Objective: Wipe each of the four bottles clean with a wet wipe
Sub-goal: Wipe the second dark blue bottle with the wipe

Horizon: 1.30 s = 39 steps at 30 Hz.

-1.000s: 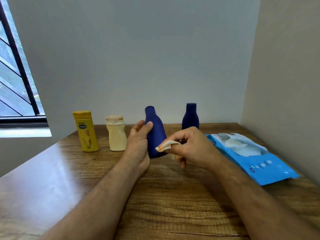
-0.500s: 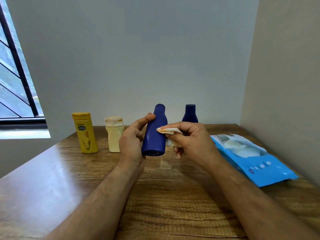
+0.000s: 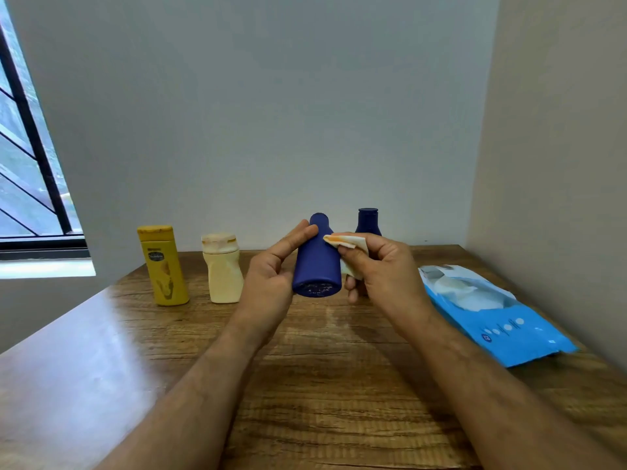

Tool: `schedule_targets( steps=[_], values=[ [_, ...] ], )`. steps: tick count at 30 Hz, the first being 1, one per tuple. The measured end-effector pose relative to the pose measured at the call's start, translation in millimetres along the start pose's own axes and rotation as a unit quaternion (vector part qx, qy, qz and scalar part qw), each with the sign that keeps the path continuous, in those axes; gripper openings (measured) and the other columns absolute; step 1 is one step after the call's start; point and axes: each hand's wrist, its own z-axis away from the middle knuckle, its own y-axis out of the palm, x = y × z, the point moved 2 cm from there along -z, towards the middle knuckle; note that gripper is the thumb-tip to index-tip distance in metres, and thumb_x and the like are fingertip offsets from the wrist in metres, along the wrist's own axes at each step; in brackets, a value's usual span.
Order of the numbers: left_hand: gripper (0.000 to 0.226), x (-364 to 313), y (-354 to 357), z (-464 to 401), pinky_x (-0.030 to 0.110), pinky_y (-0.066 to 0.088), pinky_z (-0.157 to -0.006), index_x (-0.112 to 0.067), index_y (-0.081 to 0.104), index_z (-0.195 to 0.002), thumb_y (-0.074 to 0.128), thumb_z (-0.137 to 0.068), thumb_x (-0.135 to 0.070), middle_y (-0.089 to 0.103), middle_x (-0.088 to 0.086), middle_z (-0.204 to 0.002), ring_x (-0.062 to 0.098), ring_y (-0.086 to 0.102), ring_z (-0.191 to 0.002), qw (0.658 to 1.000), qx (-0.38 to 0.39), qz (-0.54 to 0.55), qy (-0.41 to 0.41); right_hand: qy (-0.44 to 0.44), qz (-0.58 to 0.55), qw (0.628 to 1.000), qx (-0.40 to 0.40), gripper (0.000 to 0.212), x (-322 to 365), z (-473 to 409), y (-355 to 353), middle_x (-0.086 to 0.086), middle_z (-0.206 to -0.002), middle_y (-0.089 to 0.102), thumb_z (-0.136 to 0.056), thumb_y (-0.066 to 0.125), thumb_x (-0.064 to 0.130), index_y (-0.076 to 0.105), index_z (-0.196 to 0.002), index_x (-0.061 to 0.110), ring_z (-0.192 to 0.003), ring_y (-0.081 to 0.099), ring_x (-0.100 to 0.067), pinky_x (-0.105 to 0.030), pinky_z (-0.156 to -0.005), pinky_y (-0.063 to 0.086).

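My left hand [image 3: 271,283] is curled around a dark blue bottle [image 3: 317,262], thumb lying along its near side and fingers wrapped behind it, so the bottle is lifted off the table and tipped with its flat base toward me and its capped neck pointing away and up. My right hand [image 3: 383,276] sits just to the right of that bottle, thumb and fingers pinched on a folded wet wipe [image 3: 349,247]; the wipe is white with an orange-brown smear along its top edge, and that edge is pressed against the bottle's shoulder, just below the neck. Directly behind my right hand, a second dark blue bottle [image 3: 368,220] stands upright near the wall, with only its cap and shoulders showing above my knuckles. Off to the left of my left hand, a cream bottle [image 3: 222,269] stands upright just beside my wrist but not touching it, its lid stained orange. Further left again, a yellow bottle [image 3: 163,266] stands upright, near the cream one. To the right of my right hand, a blue pack of wipes [image 3: 498,317] lies flat, close to the side wall. All of it rests on a wooden table [image 3: 322,385] that my two forearms reach across.
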Motion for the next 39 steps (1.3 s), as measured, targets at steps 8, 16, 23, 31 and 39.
schedule_targets(
  steps=[8, 16, 23, 31, 39],
  values=[
    [0.062, 5.3, 0.0, 5.4, 0.027, 0.044, -0.108, -0.043, 0.055, -0.124, 0.087, -0.077, -0.018, 0.052, -0.013, -0.133, 0.002, 0.048, -0.125, 0.946, -0.008, -0.31, 0.098, 0.035, 0.053, 0.997, 0.036, 0.02, -6.4, -0.8, 3.0, -0.004, -0.073, 0.068, -0.097, 0.06, 0.019, 0.071, -0.114, 0.02, -0.053, 0.06, -0.013, -0.027, -0.047, 0.053],
    [0.037, -2.8, 6.3, 12.1, 0.019, 0.05, -0.086, -0.05, 0.054, -0.095, 0.084, -0.076, -0.038, 0.064, -0.023, -0.104, 0.001, 0.062, -0.103, 0.955, -0.012, -0.295, 0.011, 0.047, 0.044, 0.996, 0.06, 0.011, 6.2, 3.5, -1.0, -0.004, -0.071, 0.068, -0.096, 0.061, 0.016, 0.07, -0.101, 0.013, -0.049, 0.054, -0.008, -0.024, -0.043, 0.046],
    [0.035, 6.1, 2.8, 7.4, 0.028, 0.053, -0.083, -0.042, 0.06, -0.098, 0.081, -0.08, -0.02, 0.069, -0.013, -0.095, 0.003, 0.063, -0.093, 0.943, -0.032, -0.331, -0.002, 0.0, -0.011, 0.997, 0.079, 0.013, 13.7, 7.6, -1.4, -0.003, -0.065, 0.065, -0.094, 0.062, 0.009, 0.074, -0.099, 0.009, -0.049, 0.053, -0.013, -0.024, -0.042, 0.045],
    [0.036, 14.3, 2.6, 0.8, 0.041, 0.054, -0.092, -0.032, 0.066, -0.105, 0.078, -0.078, -0.01, 0.069, -0.012, -0.096, 0.009, 0.063, -0.095, 0.945, -0.065, -0.319, -0.034, -0.091, 0.176, 0.98, -0.02, 0.01, 6.5, 6.8, 0.8, 0.013, -0.072, 0.069, -0.09, 0.07, 0.015, 0.077, -0.094, 0.021, -0.068, 0.062, -0.007, -0.015, -0.058, 0.049],
    [0.035, 15.7, 5.4, 2.3, 0.043, 0.058, -0.088, -0.034, 0.066, -0.106, 0.078, -0.081, -0.013, 0.071, -0.01, -0.097, 0.01, 0.066, -0.092, 0.949, -0.054, -0.31, -0.035, -0.176, 0.25, 0.952, 0.011, 0.022, 9.2, 12.9, 14.5, 0.012, -0.09, 0.072, -0.088, 0.069, 0.013, 0.077, -0.102, 0.027, -0.085, 0.064, -0.003, -0.007, -0.072, 0.045]
  ],
)
